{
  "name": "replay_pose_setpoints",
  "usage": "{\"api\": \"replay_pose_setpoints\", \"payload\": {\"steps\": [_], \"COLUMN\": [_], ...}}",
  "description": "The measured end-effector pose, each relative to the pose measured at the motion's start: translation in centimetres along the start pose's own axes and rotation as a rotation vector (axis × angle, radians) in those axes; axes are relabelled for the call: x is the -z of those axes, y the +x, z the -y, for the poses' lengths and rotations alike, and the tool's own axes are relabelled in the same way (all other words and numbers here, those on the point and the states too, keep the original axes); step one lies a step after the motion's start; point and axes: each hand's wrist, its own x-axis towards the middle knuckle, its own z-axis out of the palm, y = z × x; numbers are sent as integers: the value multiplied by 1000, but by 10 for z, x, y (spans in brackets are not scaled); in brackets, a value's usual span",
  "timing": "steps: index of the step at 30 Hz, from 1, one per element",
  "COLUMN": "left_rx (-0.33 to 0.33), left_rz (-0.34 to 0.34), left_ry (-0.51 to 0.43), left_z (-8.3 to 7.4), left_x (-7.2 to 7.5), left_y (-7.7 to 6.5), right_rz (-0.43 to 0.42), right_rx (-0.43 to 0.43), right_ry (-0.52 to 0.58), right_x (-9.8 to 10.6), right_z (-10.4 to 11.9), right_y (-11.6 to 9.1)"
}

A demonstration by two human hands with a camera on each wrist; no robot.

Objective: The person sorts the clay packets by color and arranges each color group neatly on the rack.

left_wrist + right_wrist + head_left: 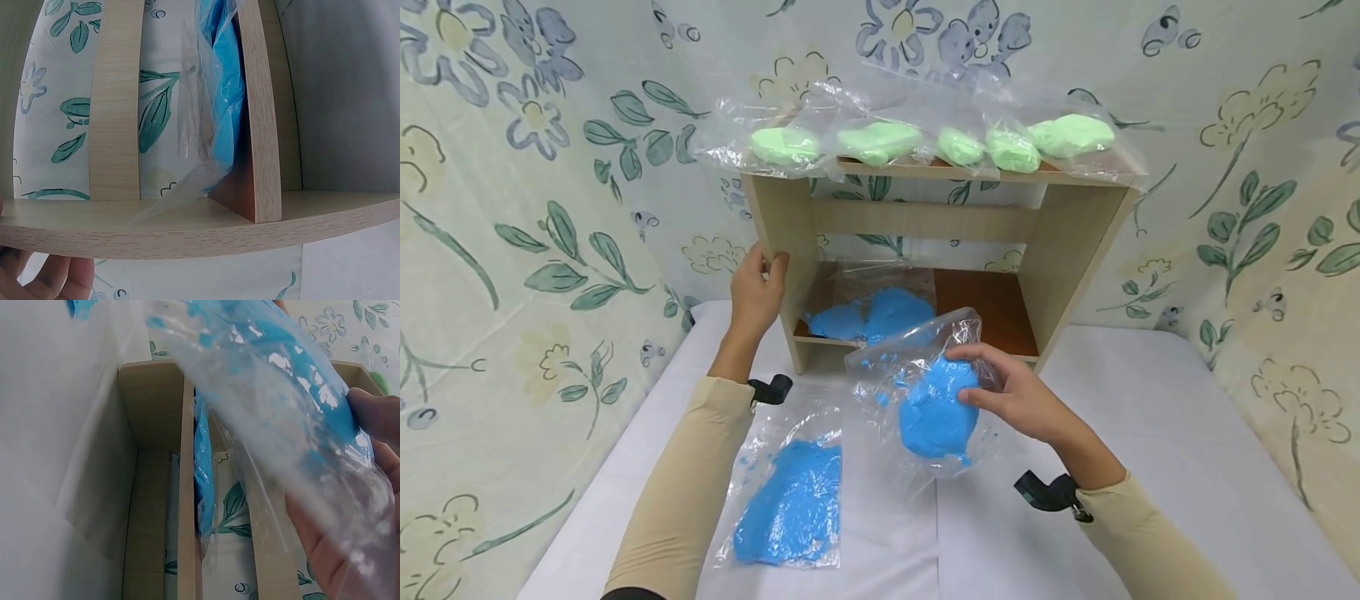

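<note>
My right hand [1018,392] pinches a clear plastic bag of blue, dough-like stuff [936,417] between thumb and fingers, in front of the small wooden shelf [1078,242]. In the right wrist view, the thumb [375,415] presses on the bag's side. My left hand [758,292] grips the front edge of the shelf's left side panel; curled fingers [78,278] show along its outer face in the left wrist view. Another bag of blue stuff [898,312] lies on the shelf's brown lower board [988,304], left and middle.
A flattened bag of blue stuff [793,508] lies on the white-covered table [1150,417], front left. Along the shelf's top sit several clear bags with pale green lumps [880,142]. Flower-patterned cloth [1247,275] hangs behind and at both sides.
</note>
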Motion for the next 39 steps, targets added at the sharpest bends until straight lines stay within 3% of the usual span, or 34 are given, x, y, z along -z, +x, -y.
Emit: {"api": "replay_pose_setpoints", "payload": {"steps": [15, 26, 33, 39], "left_rx": [-1, -9, -22, -19], "left_rz": [9, 5, 0, 0], "left_ry": [2, 7, 12, 11], "left_z": [-1, -1, -1, 0], "left_x": [2, 1, 1, 1], "left_y": [-1, 0, 0, 1], "right_rz": [-79, -111, -117, -151], "right_rx": [-21, -104, -188, -202], "right_ry": [-50, -93, -64, -116], "right_x": [33, 55, 60, 62], "right_z": [8, 7, 2, -7], "right_y": [14, 36, 46, 63]}}
